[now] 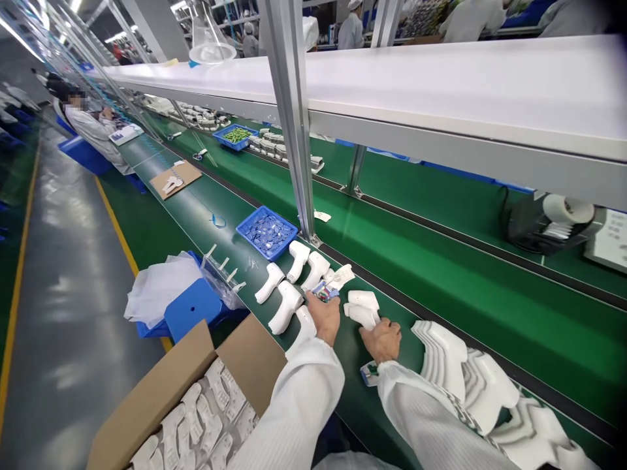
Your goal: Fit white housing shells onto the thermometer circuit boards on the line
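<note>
My left hand (324, 318) is closed around a small blue-edged part (325, 291) with coloured bits, perhaps a circuit board. A crumpled pale paper tag (341, 277) lies just beyond it. Left of that hand several white gun-shaped plastic shells (285, 307) are spread over the green bench. My right hand (383, 339) has its fingers curled at the near end of a white shell (362, 317), which lies beside another white shell (363, 299). Below the right wrist is a second blue-edged part (369, 374), partly covered by the sleeve.
Stacked white shells (443, 352) stand to the right. A blue tray (239, 230) of small blue pieces sits farther along the bench. An open cardboard box (151, 391) holds white shells at lower left. A metal post (289, 117) and white shelf (441, 85) rise beyond.
</note>
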The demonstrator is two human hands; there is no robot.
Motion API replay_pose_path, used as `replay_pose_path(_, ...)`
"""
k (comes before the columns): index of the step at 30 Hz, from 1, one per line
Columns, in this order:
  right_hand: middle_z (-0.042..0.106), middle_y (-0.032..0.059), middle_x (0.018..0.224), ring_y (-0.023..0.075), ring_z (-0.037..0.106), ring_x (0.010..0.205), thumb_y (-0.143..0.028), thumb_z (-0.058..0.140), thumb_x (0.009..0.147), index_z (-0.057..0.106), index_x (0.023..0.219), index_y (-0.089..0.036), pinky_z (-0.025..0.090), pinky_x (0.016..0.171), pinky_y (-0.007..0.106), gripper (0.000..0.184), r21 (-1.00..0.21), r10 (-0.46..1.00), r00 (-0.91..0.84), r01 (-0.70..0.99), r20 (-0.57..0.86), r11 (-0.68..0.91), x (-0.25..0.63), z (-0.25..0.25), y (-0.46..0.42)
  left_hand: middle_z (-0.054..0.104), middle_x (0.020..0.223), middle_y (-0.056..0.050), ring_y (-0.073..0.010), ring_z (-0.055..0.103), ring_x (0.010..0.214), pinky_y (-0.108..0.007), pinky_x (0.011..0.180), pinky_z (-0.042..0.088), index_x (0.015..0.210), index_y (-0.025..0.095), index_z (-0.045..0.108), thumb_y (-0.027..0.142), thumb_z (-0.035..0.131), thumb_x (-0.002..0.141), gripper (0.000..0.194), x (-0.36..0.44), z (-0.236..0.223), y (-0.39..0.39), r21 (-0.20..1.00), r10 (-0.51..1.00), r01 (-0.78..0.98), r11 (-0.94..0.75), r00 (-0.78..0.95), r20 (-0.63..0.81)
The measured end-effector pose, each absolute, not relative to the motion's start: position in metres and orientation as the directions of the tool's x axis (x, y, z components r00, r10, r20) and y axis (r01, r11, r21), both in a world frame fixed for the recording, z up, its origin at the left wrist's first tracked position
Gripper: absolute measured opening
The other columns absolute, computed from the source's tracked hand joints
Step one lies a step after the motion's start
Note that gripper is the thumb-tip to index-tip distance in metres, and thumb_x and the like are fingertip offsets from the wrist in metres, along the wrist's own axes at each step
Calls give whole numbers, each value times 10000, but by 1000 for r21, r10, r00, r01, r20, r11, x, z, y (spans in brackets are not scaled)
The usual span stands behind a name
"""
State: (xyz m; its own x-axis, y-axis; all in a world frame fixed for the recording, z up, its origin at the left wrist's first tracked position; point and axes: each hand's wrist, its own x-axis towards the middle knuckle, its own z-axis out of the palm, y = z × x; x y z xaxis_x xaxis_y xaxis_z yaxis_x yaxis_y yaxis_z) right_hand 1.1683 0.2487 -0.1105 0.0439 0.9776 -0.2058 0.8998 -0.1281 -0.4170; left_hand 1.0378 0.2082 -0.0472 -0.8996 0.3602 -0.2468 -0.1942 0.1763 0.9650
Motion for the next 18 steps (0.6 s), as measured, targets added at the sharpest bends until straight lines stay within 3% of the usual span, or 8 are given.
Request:
replay_pose_path(7,463,197,1471,332,489,1319,-355,676,922,462,1451,-118,459,1058,491,617,-379,999,30,925,-26,-37,1180,-116,250,700,966,-56,-192,683,858,-332,824,530,1071,161,554,119,778,718,420,1027,-15,199,979,408,-121,164,-895,-178)
replay_pose_path(14,588,135,1346,276,571,1235,-387,640,975,552,1389,-176,485,1053,471,473,-362,998,-60,931,-30,45,1200,-111,259,691,943,-44,-191,656,809,-327,763,511,1097,167,580,274,785,733,431,1028,12,132,975,416,-127,184,-889,-194)
replay_pose_path(18,577,127,1387,275,581,1245,-440,637,989,558,1390,-174,508,1043,504,487,-349,992,-115,933,-57,88,1195,-101,286,697,952,-57,-232,663,844,-356,781,503,1120,169,592,360,804,688,518,1030,14,81,950,363,-133,281,-902,-234)
